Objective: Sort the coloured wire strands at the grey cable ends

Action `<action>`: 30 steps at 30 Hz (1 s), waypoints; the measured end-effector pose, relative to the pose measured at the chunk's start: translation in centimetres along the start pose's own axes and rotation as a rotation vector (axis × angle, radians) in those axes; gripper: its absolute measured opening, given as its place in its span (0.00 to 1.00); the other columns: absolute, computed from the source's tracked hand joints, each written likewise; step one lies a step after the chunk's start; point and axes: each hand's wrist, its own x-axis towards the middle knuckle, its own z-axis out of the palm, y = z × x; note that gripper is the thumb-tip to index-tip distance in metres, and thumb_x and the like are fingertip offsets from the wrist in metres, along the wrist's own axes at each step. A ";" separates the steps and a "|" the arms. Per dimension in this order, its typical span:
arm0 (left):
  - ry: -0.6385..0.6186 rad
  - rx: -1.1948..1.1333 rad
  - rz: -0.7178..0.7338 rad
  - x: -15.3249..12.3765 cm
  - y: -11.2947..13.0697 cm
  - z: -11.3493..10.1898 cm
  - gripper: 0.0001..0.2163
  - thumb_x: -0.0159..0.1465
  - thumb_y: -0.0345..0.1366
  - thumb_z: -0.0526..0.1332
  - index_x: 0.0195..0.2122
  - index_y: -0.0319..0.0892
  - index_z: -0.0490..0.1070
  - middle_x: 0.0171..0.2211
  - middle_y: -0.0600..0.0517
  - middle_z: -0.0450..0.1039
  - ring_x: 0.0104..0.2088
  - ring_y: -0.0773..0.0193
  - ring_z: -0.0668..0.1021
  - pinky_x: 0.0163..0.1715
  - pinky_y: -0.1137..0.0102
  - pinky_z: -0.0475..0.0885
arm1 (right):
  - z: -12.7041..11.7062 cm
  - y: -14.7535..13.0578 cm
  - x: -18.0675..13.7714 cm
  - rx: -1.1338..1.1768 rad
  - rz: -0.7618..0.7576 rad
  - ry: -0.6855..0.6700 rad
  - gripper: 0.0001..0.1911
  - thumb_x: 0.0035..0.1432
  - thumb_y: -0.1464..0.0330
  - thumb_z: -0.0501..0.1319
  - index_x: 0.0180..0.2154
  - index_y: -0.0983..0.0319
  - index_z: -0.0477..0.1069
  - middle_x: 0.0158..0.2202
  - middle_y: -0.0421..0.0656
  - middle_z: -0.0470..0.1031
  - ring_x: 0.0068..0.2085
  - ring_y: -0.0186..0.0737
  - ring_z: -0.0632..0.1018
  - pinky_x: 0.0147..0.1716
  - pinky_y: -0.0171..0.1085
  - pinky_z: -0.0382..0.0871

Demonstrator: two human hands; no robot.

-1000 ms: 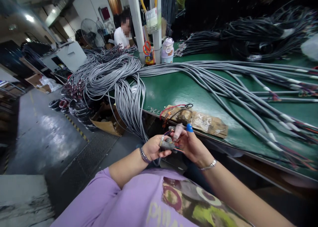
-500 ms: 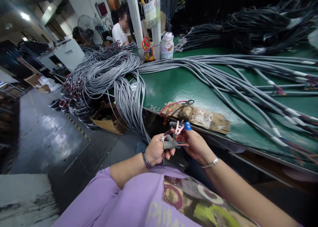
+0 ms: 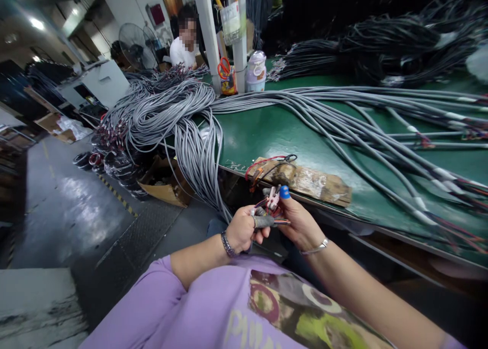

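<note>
My left hand point(image 3: 243, 230), with grey covers on its thumb and a finger, is closed around the end of a grey cable whose thin coloured wires point(image 3: 281, 222) fan out to the right. Close beside it, my right hand point(image 3: 301, 223) is closed at those wires and has a blue cover point(image 3: 284, 192) on the thumb. A small pale pink piece point(image 3: 273, 198), shaped like a clip, sticks up between the hands by the blue thumb. The fingertips hide how the wires and the pink piece are gripped.
A worn wooden block point(image 3: 324, 186) with red and black leads lies on the edge of the green table point(image 3: 247, 130). Grey cables point(image 3: 171, 105) are heaped to the left and run across the table. A lilac bottle point(image 3: 256, 71) stands behind. A person point(image 3: 183, 51) sits farther back.
My right hand has shifted slightly left, nearer my left hand. The pink piece has turned a little between them. My left hand keeps its grip.
</note>
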 end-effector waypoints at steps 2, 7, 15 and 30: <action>0.007 -0.002 -0.008 -0.2 0.1 0.0 0.14 0.46 0.42 0.66 0.27 0.39 0.65 0.14 0.57 0.67 0.10 0.74 0.63 0.09 0.77 0.51 | 0.0 0.1 -0.1 0.007 -0.002 -0.012 0.26 0.44 0.43 0.65 0.26 0.60 0.73 0.22 0.44 0.76 0.28 0.45 0.78 0.31 0.42 0.72; 0.011 -0.017 0.019 -1.2 0.3 -0.1 0.14 0.46 0.42 0.67 0.28 0.39 0.66 0.14 0.57 0.67 0.09 0.74 0.62 0.09 0.77 0.50 | -0.2 -0.2 -0.5 0.080 0.049 -0.038 0.27 0.47 0.41 0.61 0.28 0.58 0.73 0.28 0.42 0.77 0.28 0.40 0.76 0.29 0.39 0.71; 0.065 -0.083 0.061 -1.8 0.2 0.0 0.17 0.45 0.45 0.68 0.25 0.41 0.63 0.15 0.56 0.68 0.09 0.74 0.62 0.09 0.77 0.48 | -0.4 -0.7 -0.8 0.047 0.035 0.002 0.16 0.49 0.54 0.69 0.30 0.59 0.75 0.29 0.41 0.77 0.25 0.35 0.72 0.26 0.35 0.68; 0.086 -0.178 0.001 -0.6 0.2 0.5 0.15 0.45 0.42 0.67 0.24 0.41 0.61 0.14 0.56 0.68 0.09 0.74 0.63 0.09 0.78 0.48 | -1.2 -0.2 -0.1 0.128 -0.014 -0.014 0.15 0.48 0.56 0.71 0.29 0.61 0.77 0.27 0.39 0.78 0.28 0.34 0.75 0.30 0.34 0.72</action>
